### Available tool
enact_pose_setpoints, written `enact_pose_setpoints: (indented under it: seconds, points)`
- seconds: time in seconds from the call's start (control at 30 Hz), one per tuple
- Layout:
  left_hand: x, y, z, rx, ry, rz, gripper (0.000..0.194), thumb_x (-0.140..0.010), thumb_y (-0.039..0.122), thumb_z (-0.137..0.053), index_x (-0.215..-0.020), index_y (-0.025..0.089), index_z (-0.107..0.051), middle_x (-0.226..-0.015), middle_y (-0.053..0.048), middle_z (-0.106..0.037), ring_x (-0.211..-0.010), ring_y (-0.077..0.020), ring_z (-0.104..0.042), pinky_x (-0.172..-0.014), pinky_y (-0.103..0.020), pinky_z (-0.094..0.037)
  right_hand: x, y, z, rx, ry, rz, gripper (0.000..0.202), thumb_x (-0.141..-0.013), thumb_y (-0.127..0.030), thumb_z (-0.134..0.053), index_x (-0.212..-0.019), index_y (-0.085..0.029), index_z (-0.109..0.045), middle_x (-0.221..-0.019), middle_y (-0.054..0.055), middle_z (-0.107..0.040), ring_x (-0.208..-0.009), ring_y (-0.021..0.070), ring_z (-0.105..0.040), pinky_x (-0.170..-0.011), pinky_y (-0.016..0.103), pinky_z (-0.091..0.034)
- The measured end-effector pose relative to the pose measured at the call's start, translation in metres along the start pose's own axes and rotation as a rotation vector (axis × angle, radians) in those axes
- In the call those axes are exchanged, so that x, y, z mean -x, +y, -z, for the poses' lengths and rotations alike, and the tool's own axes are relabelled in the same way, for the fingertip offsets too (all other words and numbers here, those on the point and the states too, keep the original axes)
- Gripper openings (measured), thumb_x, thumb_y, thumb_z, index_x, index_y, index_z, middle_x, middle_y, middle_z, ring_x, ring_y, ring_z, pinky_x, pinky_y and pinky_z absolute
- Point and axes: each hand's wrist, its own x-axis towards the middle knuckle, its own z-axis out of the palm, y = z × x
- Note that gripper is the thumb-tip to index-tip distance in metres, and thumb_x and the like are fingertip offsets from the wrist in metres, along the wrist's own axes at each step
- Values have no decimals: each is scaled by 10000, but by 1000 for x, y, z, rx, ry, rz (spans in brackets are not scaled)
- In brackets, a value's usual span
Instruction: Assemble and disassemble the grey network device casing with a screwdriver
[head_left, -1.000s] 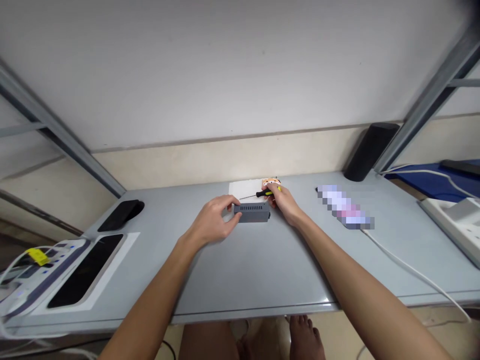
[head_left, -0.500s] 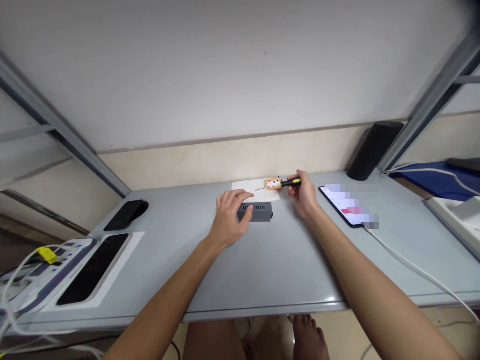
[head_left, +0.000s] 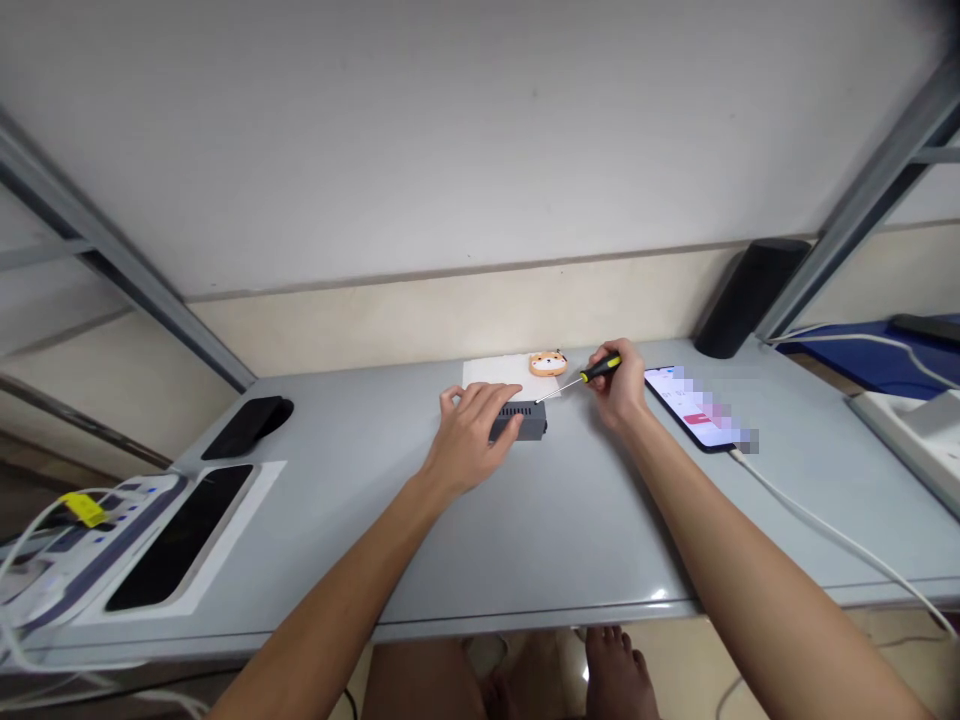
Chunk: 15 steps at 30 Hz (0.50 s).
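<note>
A dark grey slotted box (head_left: 532,428) lies on the grey desk in front of me. Its left part is covered by my left hand (head_left: 474,427), whose thumb and fingers grip it from both sides. My right hand (head_left: 619,385) is closed around the black and yellow handle of a screwdriver (head_left: 600,368). The thin shaft slants down to the left, its tip at the top right end of the box. Behind the box, an orange and white animal-faced case (head_left: 548,363) sits on a white paper sheet (head_left: 491,371).
To the right a lit phone (head_left: 694,410) lies plugged into a white cable, with a black cylinder (head_left: 750,298) behind it. On the left are a dark phone (head_left: 184,540), a power strip (head_left: 112,535) with cables, and a black flat object (head_left: 244,427). A wall rises behind the desk.
My right hand has moved slightly right and tilted the screwdriver, bringing its tip down onto the box's right end. My left hand has shifted slightly right and closed more over the box.
</note>
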Motion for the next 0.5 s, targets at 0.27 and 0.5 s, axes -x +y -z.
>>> enact_pose_setpoints:
  seconds: [0.27,0.5]
  points:
    - [-1,3,-2,-20,-37,-128,334,-1113,313,-465,-1368,243,-669,-1245,-85,-778,-1118,-260,-686,-1029,-456,-387,1,1,-1,30,18,5,216,-743,-172,-526,-533,-201,-481,-527,-15,-498,-397,59,-310,-386,224,-211]
    - [0,4,-3,12,-49,-110,331,-1102,276,-498,-1374,263,-687,-1249,-76,-786,-1106,-248,-685,-1041,-454,-381,-2,1,1,44,13,19,168,-702,-217,-543,-549,-219,-471,-526,-18,-498,-405,68,-298,-387,242,-216]
